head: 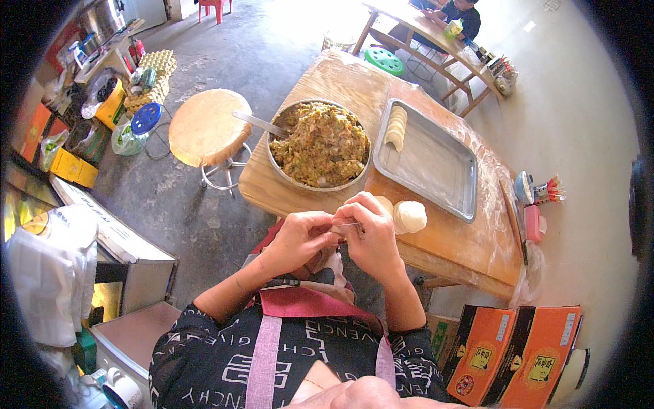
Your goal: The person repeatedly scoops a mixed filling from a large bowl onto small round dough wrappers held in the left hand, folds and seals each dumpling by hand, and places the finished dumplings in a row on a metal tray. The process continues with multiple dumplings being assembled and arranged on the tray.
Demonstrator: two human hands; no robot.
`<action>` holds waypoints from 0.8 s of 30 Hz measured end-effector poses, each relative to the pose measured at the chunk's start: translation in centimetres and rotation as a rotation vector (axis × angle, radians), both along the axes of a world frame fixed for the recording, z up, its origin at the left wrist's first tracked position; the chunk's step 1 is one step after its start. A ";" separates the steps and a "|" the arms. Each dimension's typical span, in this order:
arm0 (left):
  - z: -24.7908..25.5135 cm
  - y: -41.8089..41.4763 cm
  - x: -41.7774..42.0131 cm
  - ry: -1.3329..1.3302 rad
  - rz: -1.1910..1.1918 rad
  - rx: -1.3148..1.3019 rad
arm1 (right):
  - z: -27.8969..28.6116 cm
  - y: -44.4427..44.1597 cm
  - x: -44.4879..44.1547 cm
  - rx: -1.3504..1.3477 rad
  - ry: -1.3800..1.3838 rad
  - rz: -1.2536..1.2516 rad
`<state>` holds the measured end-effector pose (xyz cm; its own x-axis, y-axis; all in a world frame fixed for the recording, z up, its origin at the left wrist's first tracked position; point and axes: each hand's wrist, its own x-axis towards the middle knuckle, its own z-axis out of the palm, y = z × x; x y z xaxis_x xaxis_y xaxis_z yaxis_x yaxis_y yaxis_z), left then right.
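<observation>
My left hand [301, 240] and my right hand [370, 230] meet at the near edge of the wooden table [319, 76]. Between their fingertips they pinch a small piece of dough [338, 228], mostly hidden by the fingers. Just beyond them stands a metal bowl heaped with chopped filling [322, 145], a flat metal handle [259, 123] leaning out over its left rim. Right of the bowl lies a metal tray [434, 158] with a row of folded dumplings [397, 128] along its left side. Beside my right hand sit stacked round dough wrappers [410, 217].
A round padded stool [209, 128] stands left of the table. Flour dusts the table's right side, where a pink box [534, 224] and a small bowl [524, 187] stand. Orange cartons [480, 353] are at the lower right. A person [460, 20] sits at a far table.
</observation>
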<state>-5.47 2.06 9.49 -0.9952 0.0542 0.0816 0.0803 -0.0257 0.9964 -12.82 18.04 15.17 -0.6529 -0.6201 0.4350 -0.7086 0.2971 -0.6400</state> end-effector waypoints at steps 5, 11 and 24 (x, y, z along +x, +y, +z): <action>-0.7 -0.4 -0.2 -0.133 -0.077 0.182 | -0.7 0.4 -0.7 0.000 0.014 0.049; -2.1 0.0 -0.4 -0.182 -0.094 0.247 | -2.7 0.5 -0.6 0.106 0.056 0.007; -3.1 -0.1 -0.4 -0.194 -0.138 0.362 | -1.5 0.6 -1.1 0.424 0.022 0.123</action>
